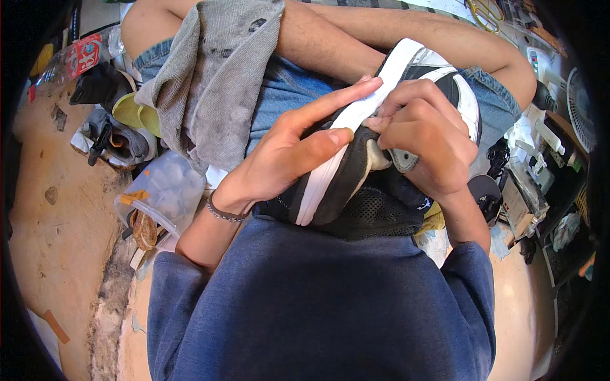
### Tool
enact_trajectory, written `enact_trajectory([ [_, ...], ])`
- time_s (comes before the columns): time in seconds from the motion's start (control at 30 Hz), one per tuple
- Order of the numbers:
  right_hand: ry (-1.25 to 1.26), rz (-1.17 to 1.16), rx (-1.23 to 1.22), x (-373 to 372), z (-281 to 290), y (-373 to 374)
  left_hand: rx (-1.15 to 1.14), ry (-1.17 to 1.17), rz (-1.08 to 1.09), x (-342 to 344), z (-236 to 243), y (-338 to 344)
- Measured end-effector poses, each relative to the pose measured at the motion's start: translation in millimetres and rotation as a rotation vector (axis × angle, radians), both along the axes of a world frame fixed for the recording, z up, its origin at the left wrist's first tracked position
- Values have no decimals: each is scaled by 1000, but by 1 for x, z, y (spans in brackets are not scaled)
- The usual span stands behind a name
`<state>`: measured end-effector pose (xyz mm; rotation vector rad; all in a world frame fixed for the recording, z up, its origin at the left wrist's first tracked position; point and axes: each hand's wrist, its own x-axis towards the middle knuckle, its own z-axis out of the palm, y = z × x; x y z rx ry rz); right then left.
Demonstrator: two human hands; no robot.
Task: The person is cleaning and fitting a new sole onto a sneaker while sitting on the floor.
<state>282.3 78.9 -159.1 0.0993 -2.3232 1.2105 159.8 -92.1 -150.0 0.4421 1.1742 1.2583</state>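
A black and white sneaker [323,181] lies tilted across my lap, its white sole edge turned up toward the left. My left hand [286,149] grips it along that sole, with the thumb and fingers stretched over the white edge. On the other side, my right hand [429,136] is closed, its fingertips pinched together against the seam where the sole meets the dark upper. Whatever sits between those fingertips is hidden. Below the right hand, the shoe's pale lining and a grey piece with an eyelet show.
A grey stained towel [213,82] drapes over my left leg. To the left are a clear plastic tub [168,190], other shoes [121,136], and a plastic bottle [79,60]. A fan [579,108] and cluttered shelving stand at the right. Yellow-handled scissors [486,14] lie at the top right.
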Motion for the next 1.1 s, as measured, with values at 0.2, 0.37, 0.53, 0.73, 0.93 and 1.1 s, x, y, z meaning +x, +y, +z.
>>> enact_trajectory([
  [0.2, 83, -51, 19, 2, -6, 0, 27, 52, -11, 2, -2, 0],
  [0.37, 80, -63, -7, 7, -1, 1, 55, 128, -1, 6, -1, 3],
  [0.53, -273, 77, 258, 9, 49, 23, 33, 85, 70, 11, -3, 2],
  [0.73, -469, 204, 154, 22, 64, 8, 87, -76, 250, 16, -10, 1],
  [0.93, -156, 34, 102, 25, 22, -4, 10, -147, 235, 14, 1, 5],
  [1.1, -166, 151, 87, 19, 23, -2, -29, -181, 269, 18, 2, 5],
])
